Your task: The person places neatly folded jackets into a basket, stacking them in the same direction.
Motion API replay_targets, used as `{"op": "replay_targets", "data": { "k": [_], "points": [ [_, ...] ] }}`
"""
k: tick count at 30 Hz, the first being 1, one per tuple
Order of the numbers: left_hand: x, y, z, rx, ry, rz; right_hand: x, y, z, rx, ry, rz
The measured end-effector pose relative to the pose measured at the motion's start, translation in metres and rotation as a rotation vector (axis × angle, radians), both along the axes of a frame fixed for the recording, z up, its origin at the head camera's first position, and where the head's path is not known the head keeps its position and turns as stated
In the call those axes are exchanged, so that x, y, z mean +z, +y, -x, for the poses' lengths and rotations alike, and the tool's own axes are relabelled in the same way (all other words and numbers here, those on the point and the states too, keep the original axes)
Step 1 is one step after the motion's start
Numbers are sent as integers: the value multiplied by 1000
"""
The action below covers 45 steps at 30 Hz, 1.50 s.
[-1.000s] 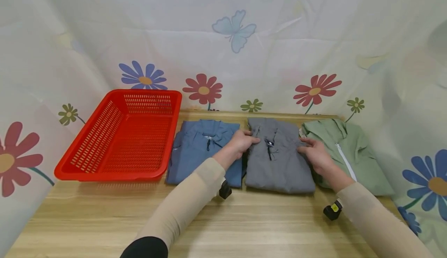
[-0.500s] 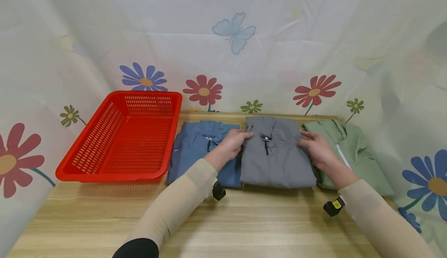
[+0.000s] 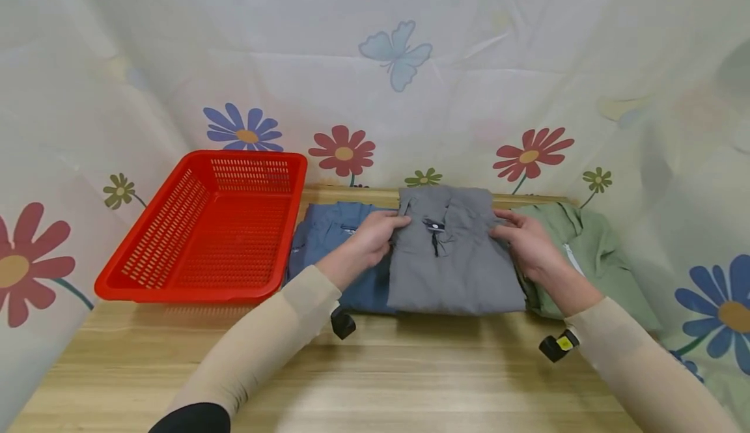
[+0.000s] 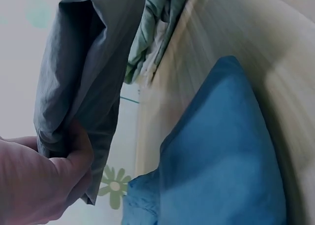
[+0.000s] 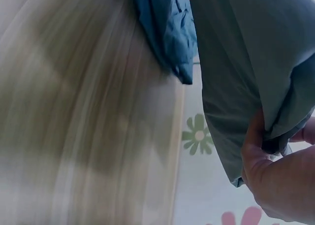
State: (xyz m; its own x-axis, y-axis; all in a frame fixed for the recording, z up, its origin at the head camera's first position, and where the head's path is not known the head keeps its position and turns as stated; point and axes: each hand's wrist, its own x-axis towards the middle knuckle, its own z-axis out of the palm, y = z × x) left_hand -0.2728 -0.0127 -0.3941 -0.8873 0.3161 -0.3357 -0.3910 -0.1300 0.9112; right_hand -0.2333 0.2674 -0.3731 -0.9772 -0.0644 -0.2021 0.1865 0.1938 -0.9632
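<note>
A folded grey jacket (image 3: 454, 264) with a dark zip pull hangs above the table, raised between both hands. My left hand (image 3: 374, 236) pinches its left edge, thumb on top and fingers under the fold, as the left wrist view shows the hand (image 4: 54, 176) closed on the cloth. On the opposite edge my right hand (image 3: 530, 244) pinches it the same way; the right wrist view has its fingers curled under. A folded blue jacket (image 3: 322, 234) lies on the left, partly covered in the head view by the grey one. To the right lies a folded green jacket (image 3: 592, 257) with a white zip.
A red plastic basket (image 3: 228, 244) with slotted walls stands at the table's left, close beside the blue jacket. The wooden table (image 3: 375, 374) runs back to a flower-print curtain (image 3: 445, 94). A small black camera sits on each wrist.
Both hands have lifted the grey jacket off the table and shifted it left, so it now overlaps the blue jacket in the head view. Basket and green jacket stay put.
</note>
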Motion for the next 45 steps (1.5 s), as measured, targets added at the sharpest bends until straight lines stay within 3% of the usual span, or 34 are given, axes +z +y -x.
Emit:
{"op": "replay_targets", "data": {
  "k": [8, 20, 26, 38, 45],
  "points": [
    [15, -24, -11, -15, 32, 26, 15, -19, -7, 31, 6, 62],
    [33, -68, -25, -61, 84, 40, 23, -53, -6, 110, 39, 134],
    [42, -89, -26, -72, 116, 68, 30, -72, -1, 127, 46, 159],
    [49, -132, -23, -85, 103, 132, 42, -115, 16, 180, 63, 250],
    [61, -158, -21, -87, 173, 179, 47, -137, 22, 191, 78, 277]
  ]
}}
